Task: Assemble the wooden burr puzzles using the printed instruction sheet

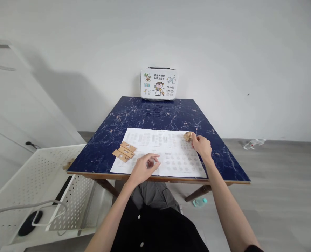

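Note:
A large printed sheet (168, 159) lies on the dark blue marbled table, with rows of small diagrams too faint to read. My right hand (202, 145) pinches the edge of a small assembled wooden block puzzle (187, 136) at the sheet's upper right. Over the lower middle of the sheet, my left hand (144, 167) is loosely curled, thumb and fingers apart, with nothing in it. To its left, three flat notched wooden pieces (124, 151) lie side by side on the sheet's left edge, with dark marks on them.
A white cartoon-printed case (159, 84) stands at the table's back against the wall. Left of the table is a white perforated basket (34, 175) with a cable over it. Plastic bottles (254, 144) lie on the floor, one under the table (199, 202).

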The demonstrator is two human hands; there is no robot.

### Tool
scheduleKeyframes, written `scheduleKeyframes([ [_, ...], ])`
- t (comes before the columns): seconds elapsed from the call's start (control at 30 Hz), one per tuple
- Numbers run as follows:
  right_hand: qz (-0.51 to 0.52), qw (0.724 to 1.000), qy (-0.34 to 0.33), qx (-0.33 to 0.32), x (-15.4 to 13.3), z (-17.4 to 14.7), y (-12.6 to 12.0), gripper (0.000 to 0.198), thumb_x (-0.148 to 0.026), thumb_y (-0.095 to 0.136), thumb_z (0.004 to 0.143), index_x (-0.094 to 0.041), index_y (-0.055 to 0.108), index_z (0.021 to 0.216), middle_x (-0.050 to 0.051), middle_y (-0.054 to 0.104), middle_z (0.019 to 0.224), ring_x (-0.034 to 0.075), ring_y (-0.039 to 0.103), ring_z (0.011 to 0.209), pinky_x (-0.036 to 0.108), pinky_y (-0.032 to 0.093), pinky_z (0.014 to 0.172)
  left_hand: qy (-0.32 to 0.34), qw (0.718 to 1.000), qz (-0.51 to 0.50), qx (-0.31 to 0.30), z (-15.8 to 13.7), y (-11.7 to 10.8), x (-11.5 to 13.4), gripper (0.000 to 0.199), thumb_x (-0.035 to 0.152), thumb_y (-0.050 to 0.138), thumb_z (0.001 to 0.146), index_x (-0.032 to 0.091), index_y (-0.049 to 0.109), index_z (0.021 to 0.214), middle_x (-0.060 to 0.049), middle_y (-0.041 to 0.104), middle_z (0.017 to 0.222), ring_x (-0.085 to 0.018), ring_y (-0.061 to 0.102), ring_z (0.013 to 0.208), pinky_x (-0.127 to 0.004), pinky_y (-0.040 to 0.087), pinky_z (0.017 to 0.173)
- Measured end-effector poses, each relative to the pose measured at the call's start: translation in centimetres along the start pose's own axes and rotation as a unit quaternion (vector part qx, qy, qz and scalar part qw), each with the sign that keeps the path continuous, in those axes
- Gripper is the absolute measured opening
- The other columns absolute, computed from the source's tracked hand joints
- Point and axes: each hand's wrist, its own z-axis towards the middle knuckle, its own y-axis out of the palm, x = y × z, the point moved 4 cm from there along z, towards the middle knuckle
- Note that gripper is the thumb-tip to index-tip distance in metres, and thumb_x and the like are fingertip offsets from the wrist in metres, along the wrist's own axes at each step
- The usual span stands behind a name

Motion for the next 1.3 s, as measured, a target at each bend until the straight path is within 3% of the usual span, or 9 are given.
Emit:
scheduleKeyframes([
  [0.17, -0.004, 1.0, 0.005, 0.019, 0.6, -2.9, -0.3, 0.052, -0.064, 0.041, 0.099, -0.023, 0.065, 0.078, 0.014, 0.076, 0.075, 0.033, 0.071, 0.085, 0.037, 0.044, 0.075, 0.006, 1.0, 0.008, 0.003, -0.3, 0.0, 0.3, 0.025, 0.037, 0.061, 0.097, 0.019, 0.072, 0.112, -0.004, 0.076, 0.09, -0.017, 0.068, 0.079, -0.029, 0.054, 0.075],
  [0.23, 0.035, 0.998, -0.052, 0.024, 0.1, -5.3, -0.3, 0.052, -0.067, 0.043, 0.098, -0.024, 0.061, 0.076, 0.012, 0.074, 0.072, 0.029, 0.069, 0.074, 0.035, 0.044, 0.073, 0.008, 1.0, 0.007, 0.01, -0.6, -0.1, 0.5, 0.023, 0.036, 0.06, 0.098, 0.02, 0.073, 0.109, -0.004, 0.075, 0.089, -0.018, 0.069, 0.081, -0.029, 0.054, 0.076],
  [0.33, 0.153, 0.972, -0.155, -0.087, -1.1, -8.7, 0.9, 0.055, -0.073, 0.045, 0.097, -0.025, 0.055, 0.071, 0.005, 0.069, 0.062, 0.023, 0.064, 0.06, 0.032, 0.045, 0.07, 0.031, 0.999, 0.035, 0.027, -1.2, -0.7, 1.0, 0.021, 0.035, 0.056, 0.101, 0.021, 0.072, 0.107, -0.004, 0.075, 0.092, -0.019, 0.069, 0.085, -0.032, 0.054, 0.081],
  [0.4, 0.207, 0.952, -0.175, -0.145, -1.4, -10.1, 1.8, 0.055, -0.076, 0.048, 0.094, -0.026, 0.053, 0.071, 0.002, 0.065, 0.059, 0.021, 0.06, 0.056, 0.032, 0.045, 0.066, 0.06, 0.991, 0.097, 0.063, -1.6, -1.8, 1.2, 0.02, 0.033, 0.055, 0.102, 0.023, 0.071, 0.107, -0.006, 0.074, 0.099, -0.022, 0.068, 0.094, -0.037, 0.052, 0.091],
  [0.5, 0.236, 0.938, -0.175, -0.184, -1.1, -10.7, 2.8, 0.054, -0.077, 0.051, 0.092, -0.026, 0.053, 0.073, 0.001, 0.063, 0.06, 0.021, 0.057, 0.056, 0.033, 0.045, 0.064, 0.064, 0.957, 0.225, 0.169, -2.2, -4.5, 0.5, 0.021, 0.033, 0.06, 0.099, 0.023, 0.067, 0.116, -0.011, 0.067, 0.119, -0.029, 0.06, 0.118, -0.048, 0.043, 0.108],
  [0.6, 0.23, 0.938, -0.182, -0.185, -0.7, -10.6, 3.2, 0.052, -0.075, 0.051, 0.094, -0.026, 0.056, 0.075, 0.001, 0.063, 0.062, 0.022, 0.059, 0.059, 0.033, 0.045, 0.066, 0.009, 0.913, 0.332, 0.237, -2.4, -7.0, -1.6, 0.042, 0.042, 0.067, 0.093, 0.02, 0.06, 0.128, -0.018, 0.054, 0.14, -0.039, 0.048, 0.132, -0.057, 0.038, 0.111],
  [0.8, 0.245, 0.932, -0.191, -0.187, -0.5, -10.8, 3.0, 0.046, -0.066, 0.053, 0.098, -0.026, 0.056, 0.077, 0.0, 0.062, 0.062, 0.022, 0.058, 0.06, 0.033, 0.044, 0.066, -0.039, 0.894, 0.396, 0.207, -1.7, -8.5, -6.0, 0.08, 0.058, 0.069, 0.086, 0.012, 0.043, 0.146, -0.028, 0.042, 0.153, -0.047, 0.037, 0.143, -0.064, 0.03, 0.116],
  [1.03, 0.255, 0.93, -0.193, -0.181, -0.6, -10.8, 2.9, 0.043, -0.063, 0.053, 0.099, -0.026, 0.056, 0.077, 0.0, 0.062, 0.062, 0.022, 0.059, 0.06, 0.033, 0.044, 0.066, -0.017, 0.919, 0.354, 0.17, -0.2, -8.4, -7.6, 0.069, 0.052, 0.066, 0.09, 0.015, 0.043, 0.144, -0.022, 0.055, 0.144, -0.041, 0.05, 0.137, -0.058, 0.037, 0.115],
  [1.3, 0.266, 0.928, -0.192, -0.175, -0.3, -10.5, 3.0, 0.045, -0.063, 0.051, 0.099, -0.024, 0.055, 0.078, 0.0, 0.063, 0.063, 0.02, 0.059, 0.059, 0.03, 0.045, 0.064, -0.001, 0.943, 0.317, 0.098, 0.7, -7.4, -6.7, 0.068, 0.051, 0.068, 0.09, 0.021, 0.042, 0.146, -0.016, 0.057, 0.145, -0.036, 0.053, 0.135, -0.054, 0.039, 0.116],
])
